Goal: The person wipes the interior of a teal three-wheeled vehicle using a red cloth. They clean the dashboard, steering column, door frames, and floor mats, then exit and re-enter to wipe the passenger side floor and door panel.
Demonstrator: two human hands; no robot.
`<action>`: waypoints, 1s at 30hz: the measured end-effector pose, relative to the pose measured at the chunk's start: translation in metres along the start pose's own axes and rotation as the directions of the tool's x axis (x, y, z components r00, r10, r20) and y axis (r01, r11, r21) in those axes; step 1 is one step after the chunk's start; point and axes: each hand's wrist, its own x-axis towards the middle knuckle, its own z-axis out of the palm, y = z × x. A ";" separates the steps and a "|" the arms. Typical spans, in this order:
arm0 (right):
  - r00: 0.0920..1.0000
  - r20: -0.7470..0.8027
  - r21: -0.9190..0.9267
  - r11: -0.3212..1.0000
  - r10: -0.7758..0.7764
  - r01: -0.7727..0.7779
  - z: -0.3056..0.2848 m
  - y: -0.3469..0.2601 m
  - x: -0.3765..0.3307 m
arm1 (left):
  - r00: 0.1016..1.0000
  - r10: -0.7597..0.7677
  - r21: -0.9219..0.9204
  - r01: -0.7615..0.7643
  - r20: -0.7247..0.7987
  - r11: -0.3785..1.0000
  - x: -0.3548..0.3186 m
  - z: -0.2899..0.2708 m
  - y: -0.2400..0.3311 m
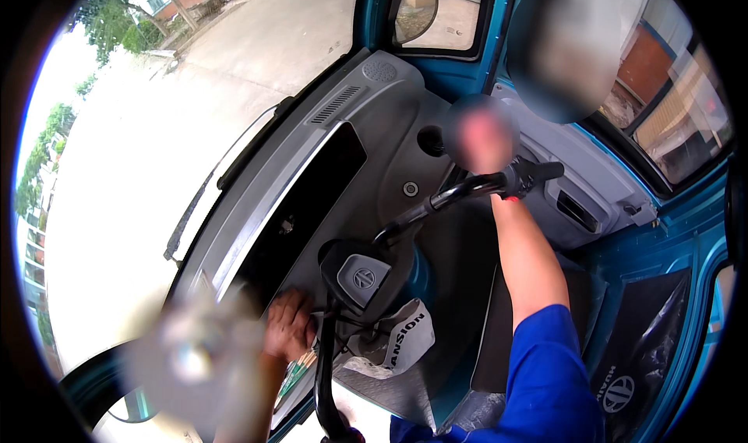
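My right hand (pixel 479 135) reaches to the right side of the grey dashboard (pixel 387 123), near a round dark recess (pixel 430 141). Its bare forearm passes beneath the right handlebar grip (pixel 538 176); blur hides the fingers, so whether they hold anything does not show. At the lower left my left hand (pixel 288 324) rests by the dashboard's near edge, beside the handlebar's centre cover (pixel 363 278). Those fingers are bent and close together, over something I cannot make out. Below the cover hangs a grey-white printed bag (pixel 405 340).
A black handlebar (pixel 436 201) crosses the teal cabin. A long open tray (pixel 312 201) runs along the dashboard under the windshield. On the right are the grey door panel (pixel 576 158) and a plastic-wrapped black panel (pixel 643 349). A blurred pale shape (pixel 191 357) covers the lower left.
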 end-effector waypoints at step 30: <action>0.590 0.184 -0.654 0.350 -0.786 0.671 0.035 -0.003 0.075 | 0.993 0.092 -0.047 -0.089 0.078 0.995 0.005 0.015 0.000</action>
